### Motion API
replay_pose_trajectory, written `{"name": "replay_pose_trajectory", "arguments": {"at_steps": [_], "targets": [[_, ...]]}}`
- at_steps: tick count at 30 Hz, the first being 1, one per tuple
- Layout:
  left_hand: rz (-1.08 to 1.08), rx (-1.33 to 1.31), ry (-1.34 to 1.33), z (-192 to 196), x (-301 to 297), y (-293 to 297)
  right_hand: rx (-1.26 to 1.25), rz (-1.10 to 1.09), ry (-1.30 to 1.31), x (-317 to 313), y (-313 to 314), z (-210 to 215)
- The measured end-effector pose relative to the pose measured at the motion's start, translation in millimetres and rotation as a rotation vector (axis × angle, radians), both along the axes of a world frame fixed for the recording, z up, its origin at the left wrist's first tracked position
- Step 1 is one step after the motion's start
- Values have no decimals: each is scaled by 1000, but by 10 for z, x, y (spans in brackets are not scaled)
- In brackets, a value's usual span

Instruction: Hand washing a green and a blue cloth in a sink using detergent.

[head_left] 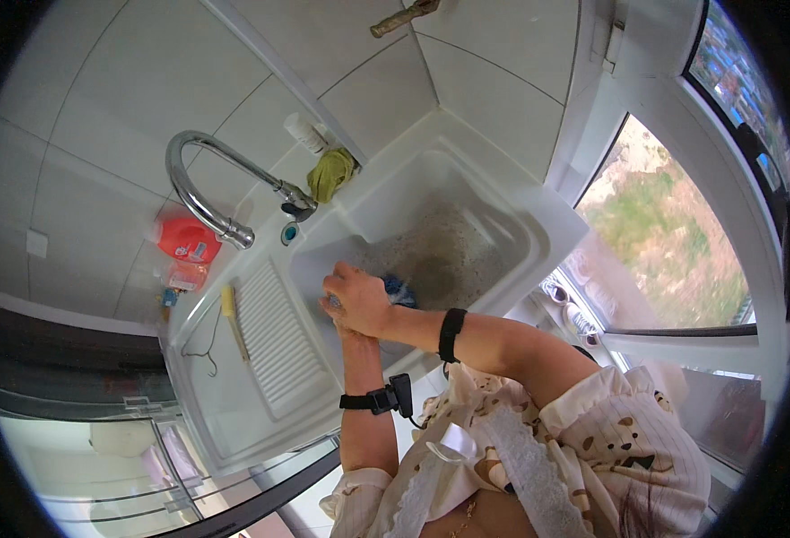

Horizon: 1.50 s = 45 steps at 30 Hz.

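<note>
My right hand [356, 300] is curled inside the white sink basin [503, 224], near its left wall. It closes on a blue cloth [400, 289] that bunches out to the right of the fingers. My left hand [349, 334] reaches up from below and lies under the right hand, so its fingers are hidden. Each wrist carries a black band. The basin floor beyond the cloth looks grey and stained.
A chrome swan-neck tap [199, 184] arches over the sink's left rim. Behind it stand a red bottle [187, 239], a white bottle [305, 133] and a yellow-green rag [332, 172]. A yellow-handled brush [230, 309] lies beside the ribbed drainer [274, 350]. A window is at the right.
</note>
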<state>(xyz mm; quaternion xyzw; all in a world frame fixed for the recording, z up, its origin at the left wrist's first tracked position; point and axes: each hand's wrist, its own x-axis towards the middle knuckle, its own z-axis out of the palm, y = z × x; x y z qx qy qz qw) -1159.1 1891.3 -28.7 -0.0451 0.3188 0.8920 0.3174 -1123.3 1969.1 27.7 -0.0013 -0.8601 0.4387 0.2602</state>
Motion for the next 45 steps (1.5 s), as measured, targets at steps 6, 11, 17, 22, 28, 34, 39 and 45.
{"name": "replay_pose_trajectory", "arguments": {"at_steps": [6,11,17,22,28,34,39,45], "targets": [[42,-80,-22,-421,-210,-53,-35,88,-124,-68,99,-114],[93,-304,-119,-302,-71,101,-167,-61,-324,-293,348,-345],[-75,-506,-171,364,115,92,32,-202,-591,-548,1288,-520],[-5,-549,-97,281,104,-235,523,-199,-906,-581,1537,-734],[-6,-670,-86,277,106,-341,555,360,-1231,-931,1465,-1221],[-9,-747,-30,262,202,-432,958,580,-808,-603,715,-1613],[-176,-830,112,175,228,-511,729,762,-1174,-688,774,-1667],[-207,-1060,609,133,109,-218,267,681,-666,-706,1061,86]]}}
